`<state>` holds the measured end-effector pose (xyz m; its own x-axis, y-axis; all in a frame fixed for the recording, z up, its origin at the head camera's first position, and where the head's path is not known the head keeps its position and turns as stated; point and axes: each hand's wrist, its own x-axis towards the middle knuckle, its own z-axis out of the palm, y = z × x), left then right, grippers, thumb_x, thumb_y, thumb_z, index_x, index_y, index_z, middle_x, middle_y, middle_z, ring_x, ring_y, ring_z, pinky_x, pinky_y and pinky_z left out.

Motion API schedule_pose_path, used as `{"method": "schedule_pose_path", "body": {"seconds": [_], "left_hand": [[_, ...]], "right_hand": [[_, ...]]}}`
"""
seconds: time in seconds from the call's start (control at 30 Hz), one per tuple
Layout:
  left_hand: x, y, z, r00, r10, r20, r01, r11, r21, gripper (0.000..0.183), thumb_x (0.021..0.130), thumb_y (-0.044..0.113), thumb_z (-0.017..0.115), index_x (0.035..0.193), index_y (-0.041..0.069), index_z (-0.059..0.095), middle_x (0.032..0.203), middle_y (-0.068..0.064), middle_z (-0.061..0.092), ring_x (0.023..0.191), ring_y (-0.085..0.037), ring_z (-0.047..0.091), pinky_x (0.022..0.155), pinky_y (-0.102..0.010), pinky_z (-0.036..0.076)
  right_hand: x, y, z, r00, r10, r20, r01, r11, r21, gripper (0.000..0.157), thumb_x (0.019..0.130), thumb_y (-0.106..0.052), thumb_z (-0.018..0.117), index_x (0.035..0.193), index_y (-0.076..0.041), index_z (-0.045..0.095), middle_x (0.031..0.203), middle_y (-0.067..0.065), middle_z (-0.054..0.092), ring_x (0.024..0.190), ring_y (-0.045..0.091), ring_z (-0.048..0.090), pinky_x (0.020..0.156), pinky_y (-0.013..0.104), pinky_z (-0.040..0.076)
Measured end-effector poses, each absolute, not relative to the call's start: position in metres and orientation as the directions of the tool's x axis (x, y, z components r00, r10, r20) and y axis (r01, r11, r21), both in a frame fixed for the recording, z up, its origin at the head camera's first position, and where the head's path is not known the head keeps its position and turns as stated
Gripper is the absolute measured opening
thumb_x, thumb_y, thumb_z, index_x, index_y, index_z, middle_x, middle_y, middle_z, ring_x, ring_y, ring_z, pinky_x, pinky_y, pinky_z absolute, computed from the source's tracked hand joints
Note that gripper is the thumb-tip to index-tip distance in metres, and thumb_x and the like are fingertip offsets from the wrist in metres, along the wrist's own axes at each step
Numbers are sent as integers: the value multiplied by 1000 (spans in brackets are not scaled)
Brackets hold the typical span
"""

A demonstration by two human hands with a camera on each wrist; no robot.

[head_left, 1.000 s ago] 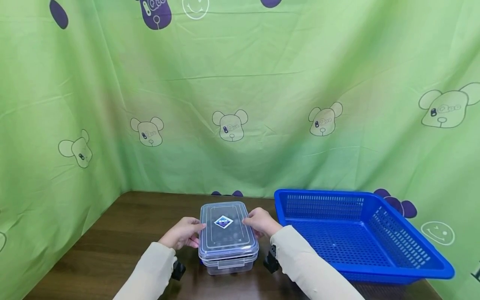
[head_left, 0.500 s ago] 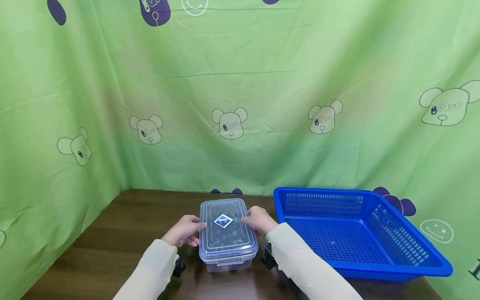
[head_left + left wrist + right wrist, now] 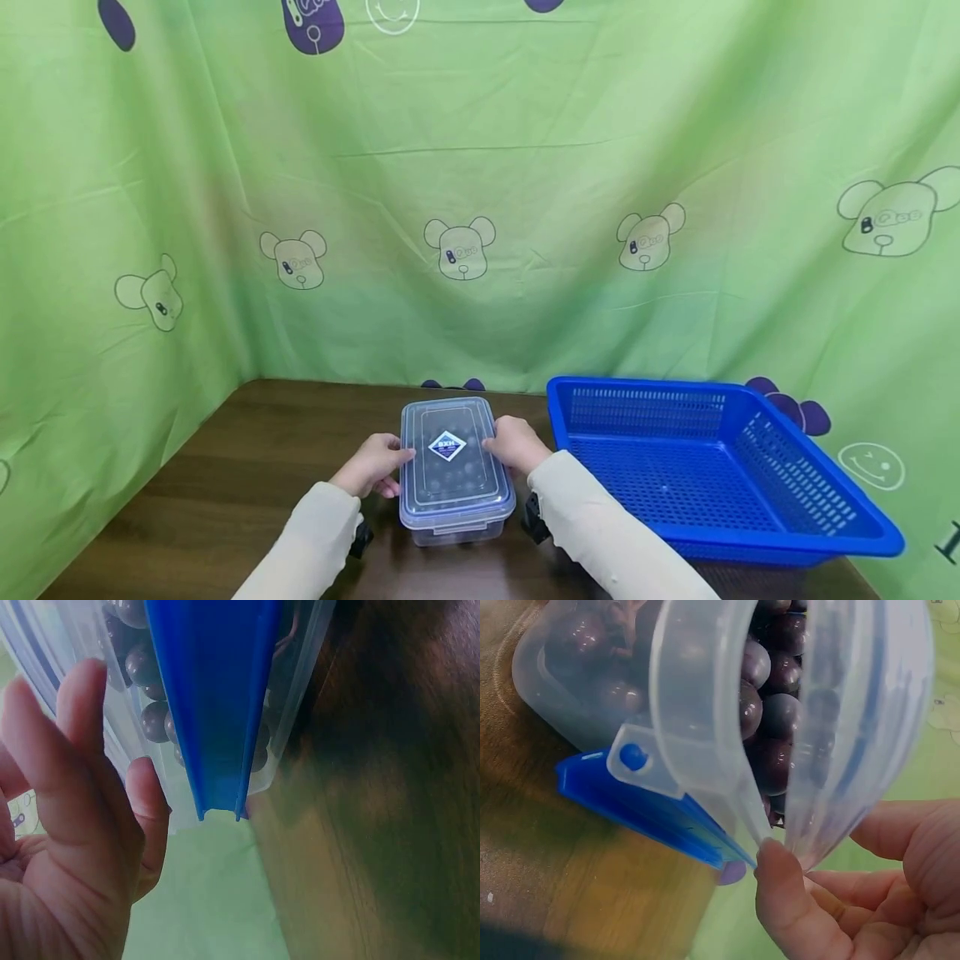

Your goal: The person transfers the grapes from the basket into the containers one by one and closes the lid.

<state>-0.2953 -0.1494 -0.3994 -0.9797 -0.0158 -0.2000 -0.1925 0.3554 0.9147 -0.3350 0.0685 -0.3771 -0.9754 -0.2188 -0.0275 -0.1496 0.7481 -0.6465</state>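
A clear plastic food container (image 3: 459,535) stands on the table, holding dark purple grapes (image 3: 772,763). Its clear lid (image 3: 450,487), with a diamond-shaped label, lies over the top; in the right wrist view a gap shows between lid and rim. My left hand (image 3: 375,464) pinches the lid's left edge, thumb on top. On the opposite edge, my right hand (image 3: 517,443) grips the lid, a fingertip reaching into the gap by the rim. A blue side latch (image 3: 214,705) hangs down on the left side; another blue latch (image 3: 637,806) is swung out on the right.
A large blue plastic basket (image 3: 750,540) with slotted walls sits to the right, close to my right forearm. Dark wood tabletop (image 3: 217,467) extends to the left. Behind the table hangs a green printed cloth (image 3: 360,333).
The lid's near end has come down closer to the container's rim, narrowing the gap there. Both hands keep their hold on its side edges.
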Motion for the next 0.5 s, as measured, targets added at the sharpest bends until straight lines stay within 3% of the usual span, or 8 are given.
{"method": "schedule_pose_path", "body": {"seconds": [0.3, 0.5], "left_hand": [[-302, -148, -395, -978, -32, -207, -203, 395, 896, 31, 95, 10, 57, 114, -13, 51, 80, -15, 60, 39, -12, 48, 37, -18, 41], [-302, -148, -395, -976, -31, -216, -210, 403, 891, 33, 95, 10, 57, 116, -15, 50, 79, -16, 60, 39, -12, 48, 37, -18, 40]], "right_hand": [[-336, 65, -370, -975, -222, -13, -169, 776, -608, 14, 91, -6, 62, 82, 4, 61, 66, 11, 59, 52, 22, 62, 42, 33, 52], [-336, 63, -372, -976, -212, -43, -144, 786, -602, 12, 92, -5, 61, 89, 7, 63, 70, 12, 61, 55, 22, 63, 42, 33, 52]]}}
